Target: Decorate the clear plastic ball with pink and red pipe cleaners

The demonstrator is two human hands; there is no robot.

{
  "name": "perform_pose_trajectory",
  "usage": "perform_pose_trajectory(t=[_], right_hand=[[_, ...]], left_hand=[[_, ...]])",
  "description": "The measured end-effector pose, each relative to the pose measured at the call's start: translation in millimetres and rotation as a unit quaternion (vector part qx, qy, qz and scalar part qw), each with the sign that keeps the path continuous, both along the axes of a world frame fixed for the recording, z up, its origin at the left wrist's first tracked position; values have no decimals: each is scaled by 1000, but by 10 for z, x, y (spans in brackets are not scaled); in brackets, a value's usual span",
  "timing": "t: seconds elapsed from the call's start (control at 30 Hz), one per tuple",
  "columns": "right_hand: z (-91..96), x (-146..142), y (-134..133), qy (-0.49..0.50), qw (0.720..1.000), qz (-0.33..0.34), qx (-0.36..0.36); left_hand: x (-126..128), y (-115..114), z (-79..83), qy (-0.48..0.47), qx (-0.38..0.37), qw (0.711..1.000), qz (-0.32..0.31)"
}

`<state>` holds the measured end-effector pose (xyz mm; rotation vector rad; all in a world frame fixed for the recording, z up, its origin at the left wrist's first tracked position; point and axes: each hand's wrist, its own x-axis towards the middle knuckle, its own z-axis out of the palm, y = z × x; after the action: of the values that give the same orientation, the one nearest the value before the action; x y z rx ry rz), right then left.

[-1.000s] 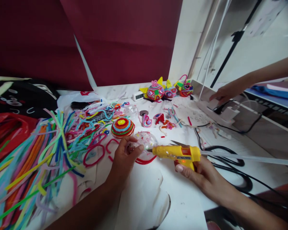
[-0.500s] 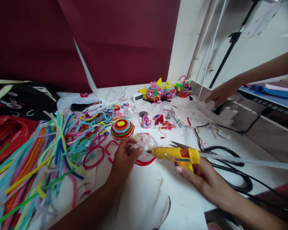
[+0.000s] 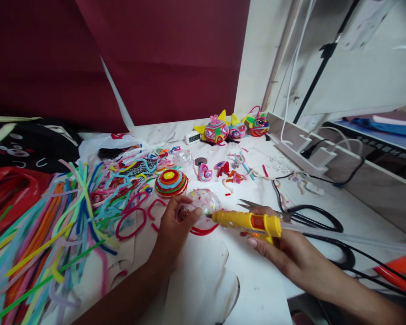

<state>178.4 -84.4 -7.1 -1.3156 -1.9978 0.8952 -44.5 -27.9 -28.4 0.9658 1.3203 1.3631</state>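
My left hand [image 3: 177,225] grips the rim of a clear plastic shell [image 3: 208,198], rounded like part of a ball and flecked with red and coloured bits. In my right hand [image 3: 287,253] is a yellow hot glue gun [image 3: 245,222], an orange light glowing on it. Its nozzle points left at the shell's near side; whether it touches I cannot tell. A long translucent glue stick [image 3: 320,234] runs from its back. Under the shell curves a red pipe cleaner [image 3: 205,231]. Just behind sits a dome wound in striped pipe cleaners [image 3: 171,182].
Loose pipe cleaners [image 3: 43,243] cover the left side. Black-handled scissors [image 3: 311,219] and cables lie right of the glue gun. Several finished colourful figures [image 3: 217,130] and a small digital timer [image 3: 192,137] stand behind. A power strip [image 3: 304,160] lies at the back right.
Another person's arm, which reached to the power strip from the right, has left the view. An orange-red thing has appeared at the lower right. My hands hold nearly the same pose.
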Motion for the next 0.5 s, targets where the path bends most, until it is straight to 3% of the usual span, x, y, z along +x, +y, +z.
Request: perform_pose_trajectory(t=[0.3,0.5], right_hand=[[6,27,-3,6,1000,12,0],[-26,50,-5,7,999,-32,-6]], left_hand=[[-1,5,20,12,13,1000,0],[0,-1,26,2,10,1000,1]])
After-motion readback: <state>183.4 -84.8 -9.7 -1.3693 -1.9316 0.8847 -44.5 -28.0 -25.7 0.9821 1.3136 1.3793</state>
